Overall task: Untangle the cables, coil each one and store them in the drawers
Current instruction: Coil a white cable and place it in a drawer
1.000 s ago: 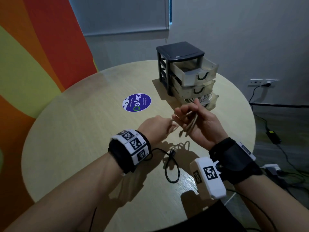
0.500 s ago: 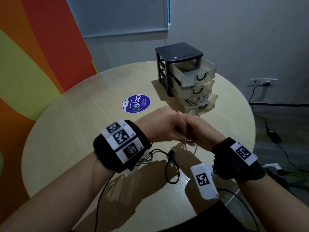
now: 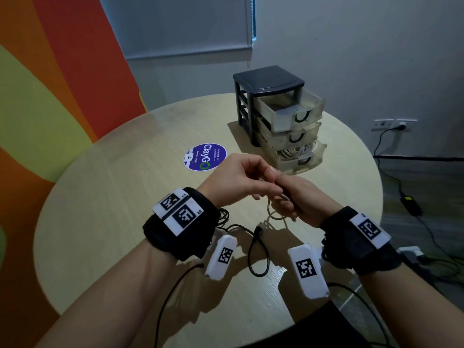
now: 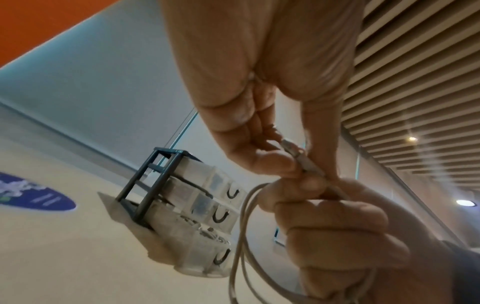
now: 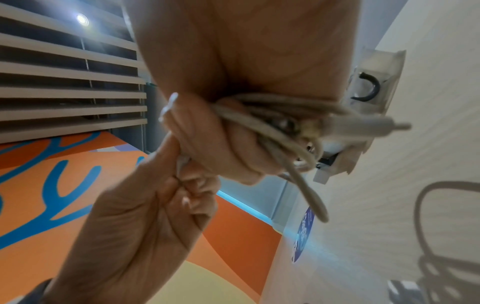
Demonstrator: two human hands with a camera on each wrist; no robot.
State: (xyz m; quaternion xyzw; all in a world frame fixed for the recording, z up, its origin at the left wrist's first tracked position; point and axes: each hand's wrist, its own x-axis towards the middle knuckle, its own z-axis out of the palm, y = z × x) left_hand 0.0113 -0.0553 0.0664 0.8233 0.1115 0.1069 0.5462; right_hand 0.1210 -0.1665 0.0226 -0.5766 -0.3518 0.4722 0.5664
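A beige cable (image 5: 272,123) is bunched in loops inside my right hand (image 3: 288,204), which grips it above the middle of the round table (image 3: 113,197). My left hand (image 3: 268,177) meets the right and pinches the cable's plug end (image 4: 298,158) between thumb and fingers. Loose loops (image 4: 241,236) hang below the fists. Under the hands a black cable (image 3: 258,249) lies on the table, touched by neither hand. Behind stands the dark drawer unit (image 3: 268,79) with three clear drawers pulled out. The bottom drawer (image 3: 301,162) holds a coiled white cable.
A round purple sticker (image 3: 204,156) lies left of the drawer unit. The table's right edge drops to a floor with a wall socket (image 3: 401,125), a power adapter (image 3: 411,204) and trailing leads. A striped orange wall stands at the left.
My hands have come together: the left hand, apart one second ago, now pinches the cable's end. The right hand has turned over and dropped lower with the coil.
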